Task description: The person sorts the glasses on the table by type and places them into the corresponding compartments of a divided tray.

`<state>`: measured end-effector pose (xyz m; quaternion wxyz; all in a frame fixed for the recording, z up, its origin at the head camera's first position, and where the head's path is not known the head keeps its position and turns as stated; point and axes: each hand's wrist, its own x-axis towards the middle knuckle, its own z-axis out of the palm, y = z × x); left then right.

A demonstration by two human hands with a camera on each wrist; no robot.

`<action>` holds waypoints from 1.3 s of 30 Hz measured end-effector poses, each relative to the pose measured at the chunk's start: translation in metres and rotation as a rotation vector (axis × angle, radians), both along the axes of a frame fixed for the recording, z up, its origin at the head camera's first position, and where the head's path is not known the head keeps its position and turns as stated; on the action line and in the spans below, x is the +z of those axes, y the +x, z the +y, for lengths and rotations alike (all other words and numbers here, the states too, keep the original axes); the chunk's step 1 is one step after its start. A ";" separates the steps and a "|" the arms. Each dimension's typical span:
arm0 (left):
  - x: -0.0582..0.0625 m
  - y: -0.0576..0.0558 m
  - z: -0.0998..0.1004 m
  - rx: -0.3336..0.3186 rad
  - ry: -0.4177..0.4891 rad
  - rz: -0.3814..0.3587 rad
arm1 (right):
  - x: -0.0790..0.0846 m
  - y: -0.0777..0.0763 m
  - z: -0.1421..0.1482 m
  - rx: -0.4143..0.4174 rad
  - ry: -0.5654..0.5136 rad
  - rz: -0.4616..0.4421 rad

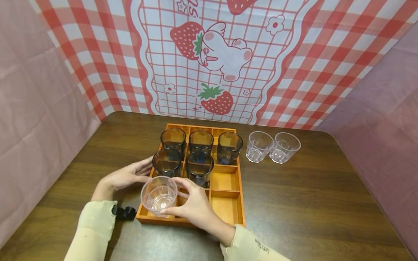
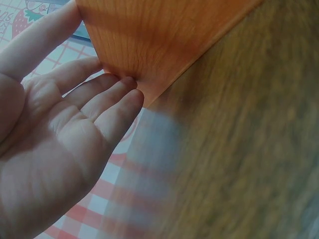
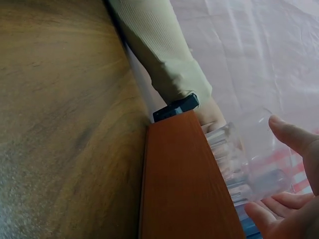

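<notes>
My right hand (image 1: 199, 208) grips a clear plastic cup (image 1: 159, 195) by its sides, thumb in front and fingers behind. The cup is over the front left compartment of a wooden divided tray (image 1: 242, 203), its base at the tray's edge in the right wrist view. My left hand (image 1: 125, 176) lies along the tray's left side, its fingertips (image 2: 132, 97) against the outer wall with the fingers fairly straight. Dark tinted glasses fill the tray's back row, and two more, a left one (image 1: 166, 165) and a middle one (image 1: 199, 168), stand in the middle row.
Two clear cups, one (image 1: 259, 146) beside the other (image 1: 284, 148), stand on the brown wooden table (image 1: 294, 203) right of the tray. A checked strawberry cloth (image 1: 212, 65) hangs behind the table. Pink cloth hangs at both sides. A black strap (image 1: 124, 213) is on my left wrist.
</notes>
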<state>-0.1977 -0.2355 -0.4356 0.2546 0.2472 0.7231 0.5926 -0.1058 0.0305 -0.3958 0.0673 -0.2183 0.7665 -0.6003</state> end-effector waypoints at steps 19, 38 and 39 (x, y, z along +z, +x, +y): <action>0.002 0.001 0.001 0.006 -0.019 0.000 | -0.008 -0.001 -0.003 -0.022 0.137 0.031; 0.000 0.000 -0.001 -0.009 -0.002 0.002 | 0.002 0.001 0.004 0.017 0.284 0.069; 0.000 0.000 -0.001 -0.009 -0.001 0.003 | 0.003 0.002 0.005 0.020 0.288 0.073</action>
